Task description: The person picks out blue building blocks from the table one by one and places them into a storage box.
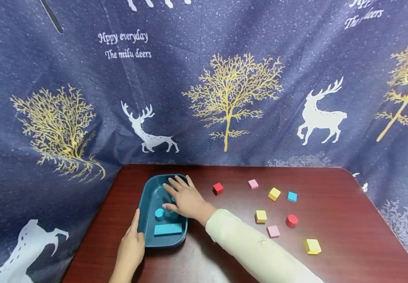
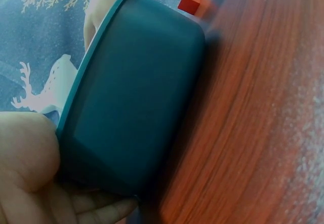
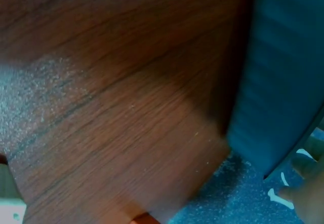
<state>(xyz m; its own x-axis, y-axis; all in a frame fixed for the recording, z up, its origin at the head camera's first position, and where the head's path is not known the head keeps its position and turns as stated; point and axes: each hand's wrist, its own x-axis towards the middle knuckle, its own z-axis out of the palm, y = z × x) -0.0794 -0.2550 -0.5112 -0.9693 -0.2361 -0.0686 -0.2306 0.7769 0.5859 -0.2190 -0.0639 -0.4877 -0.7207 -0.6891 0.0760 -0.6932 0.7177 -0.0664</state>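
A dark teal tray (image 1: 147, 196) with rounded corners stands at the left of the table. Inside it lie a blue rectangular block (image 1: 168, 229) and a blue cylinder (image 1: 159, 214); more blue pieces are partly covered by my right hand. My left hand (image 1: 131, 243) rests along the tray's left side, its fingers fairly straight against the outer wall (image 2: 126, 92). Over the tray's right side, my right hand (image 1: 186, 199) reaches in with fingers spread and nothing visibly gripped. In the right wrist view, part of that hand (image 3: 309, 198) shows past the rim.
Right of the tray lie a red cube (image 1: 218, 188), a red cylinder (image 1: 291, 220), pink blocks (image 1: 273, 231), yellow blocks (image 1: 312, 246) and a blue block (image 1: 292, 197). Behind the reddish-brown table (image 1: 349, 220) hangs a blue curtain (image 1: 204, 35) printed with deer and trees.
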